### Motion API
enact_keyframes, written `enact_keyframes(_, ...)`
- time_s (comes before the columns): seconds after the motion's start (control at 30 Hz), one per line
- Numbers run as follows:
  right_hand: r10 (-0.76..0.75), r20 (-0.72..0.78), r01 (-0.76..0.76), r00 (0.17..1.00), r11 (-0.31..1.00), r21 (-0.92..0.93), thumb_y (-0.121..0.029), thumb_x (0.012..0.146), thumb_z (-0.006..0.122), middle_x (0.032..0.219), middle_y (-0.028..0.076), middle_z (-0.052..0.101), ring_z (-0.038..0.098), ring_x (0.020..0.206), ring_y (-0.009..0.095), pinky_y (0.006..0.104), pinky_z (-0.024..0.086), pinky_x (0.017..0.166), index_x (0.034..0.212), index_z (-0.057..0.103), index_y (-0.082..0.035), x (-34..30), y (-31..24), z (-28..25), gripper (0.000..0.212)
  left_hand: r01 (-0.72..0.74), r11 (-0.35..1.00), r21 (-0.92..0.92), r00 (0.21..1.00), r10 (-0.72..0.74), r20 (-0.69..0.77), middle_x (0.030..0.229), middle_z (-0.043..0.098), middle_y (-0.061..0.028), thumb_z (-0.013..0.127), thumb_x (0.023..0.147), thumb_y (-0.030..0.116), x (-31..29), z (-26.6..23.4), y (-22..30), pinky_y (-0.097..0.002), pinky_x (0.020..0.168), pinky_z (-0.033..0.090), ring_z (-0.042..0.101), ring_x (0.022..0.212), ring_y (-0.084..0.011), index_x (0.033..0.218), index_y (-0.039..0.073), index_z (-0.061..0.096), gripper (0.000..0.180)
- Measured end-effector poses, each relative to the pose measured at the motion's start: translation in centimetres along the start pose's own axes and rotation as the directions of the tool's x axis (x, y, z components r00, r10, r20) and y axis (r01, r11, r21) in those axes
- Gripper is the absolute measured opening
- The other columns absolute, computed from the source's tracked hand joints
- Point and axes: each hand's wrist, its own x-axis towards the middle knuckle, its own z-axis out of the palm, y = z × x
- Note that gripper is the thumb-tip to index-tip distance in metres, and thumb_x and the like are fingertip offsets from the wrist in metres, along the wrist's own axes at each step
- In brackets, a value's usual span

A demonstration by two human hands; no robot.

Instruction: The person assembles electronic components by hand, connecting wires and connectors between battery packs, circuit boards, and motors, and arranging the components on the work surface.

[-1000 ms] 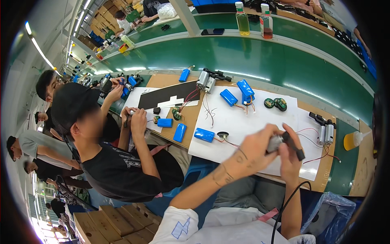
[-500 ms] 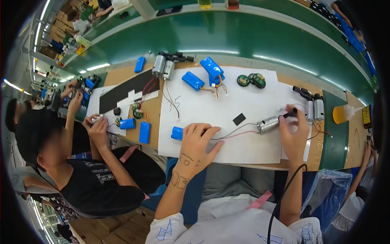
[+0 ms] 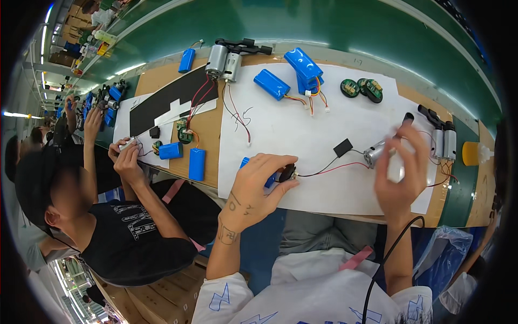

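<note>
My left hand (image 3: 256,186) is closed, thumb and fingertips pinching a small round circuit board (image 3: 287,173) on its edge. A blue battery pack (image 3: 245,162) lies under that hand, mostly covered. Black and red wires run from the board to a silver motor (image 3: 373,155) on the white paper. Over the motor's right side is my right hand (image 3: 399,173), smeared by motion, thumb and fingers apart. The motor's black end piece (image 3: 408,117) shows just beyond the fingertips. A small black rectangular pad (image 3: 342,147) lies by the wires.
Further back lie blue battery packs (image 3: 271,85), round circuit boards (image 3: 372,90) and two motors (image 3: 217,60). More motors (image 3: 449,143) and a yellow bottle (image 3: 475,153) stand to the right. At left a co-worker's hands (image 3: 128,159) hold a small part beside loose batteries (image 3: 197,164).
The view has shifted, so the table sits differently. My left hand now shows the round board in its pinch. My right hand's fingers have spread from their hold on the motor's black end.
</note>
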Motion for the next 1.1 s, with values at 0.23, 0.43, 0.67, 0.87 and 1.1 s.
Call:
enact_keyframes(0.23,-0.393,0.430,-0.027,0.813,0.711,0.702,-0.007,0.078,0.079,0.093,0.009,0.070,0.067,0.088,0.030,0.0419,0.053,0.086,0.094,0.071,-0.004,-0.3,-5.2,4.1,0.019,0.038,0.988,-0.152,0.996,-0.025,0.087,0.102,0.072,-0.0121,0.089,0.079,0.016,0.5,-0.8,-0.3,-0.0348,0.081,0.056,0.071,0.090,-0.0273,0.118,0.004,0.071,0.045)
enact_keyframes(0.43,-0.304,0.508,-0.175,0.806,0.697,0.695,-0.008,0.078,0.079,0.086,0.004,0.070,0.066,0.080,0.025,0.0399,0.050,0.073,0.092,0.073,-0.007,-0.1,-4.7,4.8,0.015,-0.014,0.983,-0.183,0.987,0.043,0.154,0.112,0.073,-0.0148,0.090,0.074,0.006,1.3,-1.6,-0.8,-0.0326,0.089,0.056,0.071,0.101,-0.0243,0.118,0.000,0.071,0.049)
enact_keyframes(0.67,-0.310,0.448,-0.104,0.838,0.716,0.690,-0.007,0.080,0.078,0.083,0.005,0.069,0.067,0.075,0.025,0.0365,0.052,0.066,0.094,0.074,-0.007,0.7,-4.4,3.8,0.014,-0.084,0.991,-0.103,0.995,0.088,0.035,0.118,0.071,-0.0155,0.087,0.071,-0.004,0.7,-1.0,-0.9,-0.0354,0.091,0.057,0.070,0.106,-0.0307,0.117,0.001,0.072,0.048)
enact_keyframes(0.87,-0.279,0.812,-0.634,0.513,0.515,0.577,-0.011,0.090,0.074,0.076,0.009,0.072,0.063,0.060,0.018,0.0303,0.050,0.057,0.094,0.076,0.002,2.8,-4.8,2.6,0.014,-0.448,0.853,0.267,0.866,0.488,-0.109,0.111,0.070,-0.0129,0.084,0.067,-0.010,-0.6,0.8,-1.1,-0.0395,0.085,0.061,0.070,0.103,-0.0346,0.099,0.003,0.074,0.036)
enact_keyframes(1.1,-0.202,0.918,-0.842,0.342,0.368,0.395,-0.009,0.092,0.072,0.075,0.012,0.074,0.060,0.065,0.008,0.0263,0.050,0.060,0.098,0.077,0.008,2.5,-4.9,2.7,0.019,-0.241,0.958,0.154,0.952,0.264,-0.152,0.118,0.073,-0.0188,0.090,0.068,-0.002,-1.4,1.1,-1.0,-0.0381,0.090,0.060,0.071,0.107,-0.0341,0.115,-0.003,0.070,0.051)
